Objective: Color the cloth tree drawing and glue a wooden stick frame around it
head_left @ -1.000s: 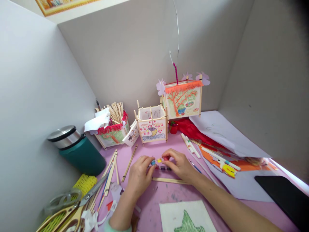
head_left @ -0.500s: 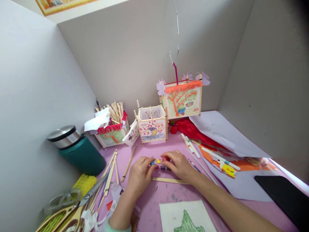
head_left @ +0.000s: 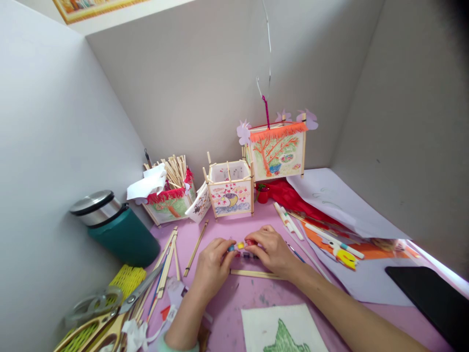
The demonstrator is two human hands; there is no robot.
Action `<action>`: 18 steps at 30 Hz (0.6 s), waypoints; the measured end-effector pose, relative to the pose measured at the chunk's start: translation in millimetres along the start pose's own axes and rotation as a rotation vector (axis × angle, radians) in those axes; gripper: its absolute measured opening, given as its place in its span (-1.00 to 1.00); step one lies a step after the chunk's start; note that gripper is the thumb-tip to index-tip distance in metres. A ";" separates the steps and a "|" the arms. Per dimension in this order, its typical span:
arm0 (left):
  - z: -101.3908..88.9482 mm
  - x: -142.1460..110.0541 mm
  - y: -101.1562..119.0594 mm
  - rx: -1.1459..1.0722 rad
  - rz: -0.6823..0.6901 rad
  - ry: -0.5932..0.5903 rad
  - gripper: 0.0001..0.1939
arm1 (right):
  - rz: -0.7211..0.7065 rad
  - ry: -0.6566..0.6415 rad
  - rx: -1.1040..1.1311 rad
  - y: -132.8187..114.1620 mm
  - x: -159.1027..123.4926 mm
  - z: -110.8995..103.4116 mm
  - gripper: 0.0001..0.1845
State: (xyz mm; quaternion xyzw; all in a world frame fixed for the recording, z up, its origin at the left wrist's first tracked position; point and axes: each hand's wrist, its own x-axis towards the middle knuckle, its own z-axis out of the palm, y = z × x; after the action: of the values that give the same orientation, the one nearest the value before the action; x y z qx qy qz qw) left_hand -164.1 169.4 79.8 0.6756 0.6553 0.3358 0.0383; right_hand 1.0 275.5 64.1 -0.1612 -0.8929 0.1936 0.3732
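Observation:
My left hand (head_left: 213, 264) pinches the blue end of a strip of small paint pots (head_left: 241, 245), thumb and fingertips closed on it. At the red end, the thumb and fingers of my right hand (head_left: 273, 249) are closed too. A yellow pot shows between them, and darker pots (head_left: 246, 255) appear just below, partly hidden by my fingers. Bamboo sticks (head_left: 252, 274) lie on the pink table just in front of the pots, one end near my right wrist. Closer to me is a white sheet with a green drawing (head_left: 286, 337).
Behind my hands stand a small stick-framed paper lantern (head_left: 230, 195) and a hanging lantern (head_left: 278, 151). A teal bottle (head_left: 122, 239), large scissors (head_left: 135, 293) and loose sticks (head_left: 168, 264) occupy the left. Markers (head_left: 289, 220), paper sheets and a black phone-like slab (head_left: 421, 298) lie right.

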 end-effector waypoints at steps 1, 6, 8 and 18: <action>0.1 0.1 -0.3 -0.009 -0.001 0.000 -0.79 | -0.014 -0.001 0.000 -0.6 -0.2 -0.6 -0.84; -1.7 0.5 0.3 -0.044 0.005 0.007 -0.80 | -0.050 0.023 0.002 -3.6 -1.3 -1.4 -0.79; -2.7 0.6 1.8 -0.050 0.003 0.005 -0.81 | -0.043 0.030 0.012 -3.8 -1.4 -0.6 -0.79; 1.8 -1.1 5.6 0.008 -0.009 0.041 -0.83 | 0.076 0.082 0.121 -5.0 0.3 0.7 -0.76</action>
State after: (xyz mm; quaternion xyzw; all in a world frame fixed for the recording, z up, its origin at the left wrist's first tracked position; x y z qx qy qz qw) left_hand -158.3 168.3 80.7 0.6657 0.6603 0.3469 0.0238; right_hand -0.4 271.2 66.2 -0.1801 -0.8568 0.2544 0.4108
